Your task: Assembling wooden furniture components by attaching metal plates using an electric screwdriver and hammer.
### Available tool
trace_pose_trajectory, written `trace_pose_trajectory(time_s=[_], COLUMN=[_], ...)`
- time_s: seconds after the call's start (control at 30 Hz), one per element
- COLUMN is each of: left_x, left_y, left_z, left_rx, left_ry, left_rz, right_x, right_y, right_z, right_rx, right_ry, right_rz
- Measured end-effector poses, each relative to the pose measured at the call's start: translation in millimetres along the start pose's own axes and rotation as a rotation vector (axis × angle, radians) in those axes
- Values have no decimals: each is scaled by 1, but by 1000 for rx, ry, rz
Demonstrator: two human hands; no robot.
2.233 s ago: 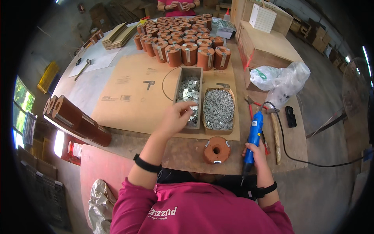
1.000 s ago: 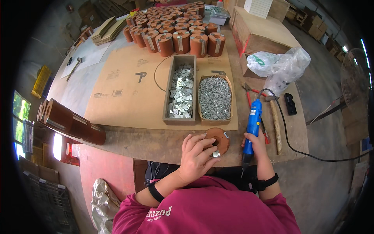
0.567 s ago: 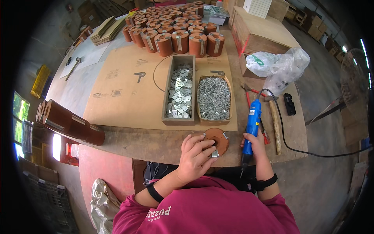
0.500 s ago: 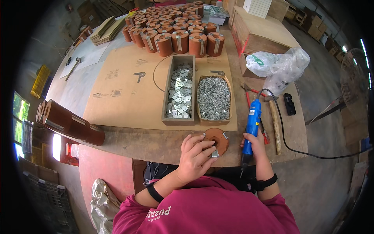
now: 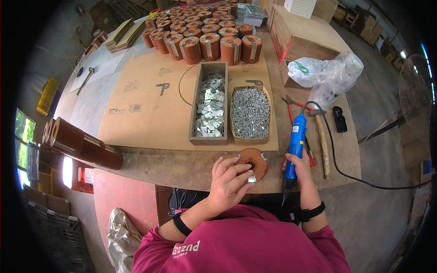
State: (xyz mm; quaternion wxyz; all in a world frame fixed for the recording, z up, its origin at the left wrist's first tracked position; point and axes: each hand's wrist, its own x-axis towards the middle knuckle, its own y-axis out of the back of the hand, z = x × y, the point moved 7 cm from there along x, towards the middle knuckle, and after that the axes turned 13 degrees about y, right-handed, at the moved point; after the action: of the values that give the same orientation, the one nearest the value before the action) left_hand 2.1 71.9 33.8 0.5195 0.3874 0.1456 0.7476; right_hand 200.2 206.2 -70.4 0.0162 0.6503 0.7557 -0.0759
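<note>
A reddish-brown cylinder with a hole in its top stands at the table's front edge. My left hand is closed on its near left side, the fingers lying over the top by the hole. At the tips of thumb and forefinger a small shiny metal plate sits on the near rim; more metal pieces show on the far rim. To the right, my right hand is wrapped round a blue electric screwdriver. Its bit points down toward me, apart from the cylinder.
Beyond the cylinder are a wooden tray of metal plates and a box of screws. Red-handled pliers, a hammer and the driver's black cable lie at right. More cylinders stand at the back; others lie at left.
Both hands keep nearly the same pose. The view has shifted very slightly; no thing has visibly been taken up or let go.
</note>
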Motion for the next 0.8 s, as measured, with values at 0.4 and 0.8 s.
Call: trace_pose_trajectory(time_s=[0.4, 0.8], left_x=[24, 141], left_y=[18, -62], left_z=[1, -55], left_rx=[-175, 453], left_ry=[-18, 82], left_rz=[-14, -478], right_x=[4, -1], right_y=[0, 6], right_z=[1, 2], right_rx=[18, -19], right_ry=[-21, -28], right_rz=[-20, -9])
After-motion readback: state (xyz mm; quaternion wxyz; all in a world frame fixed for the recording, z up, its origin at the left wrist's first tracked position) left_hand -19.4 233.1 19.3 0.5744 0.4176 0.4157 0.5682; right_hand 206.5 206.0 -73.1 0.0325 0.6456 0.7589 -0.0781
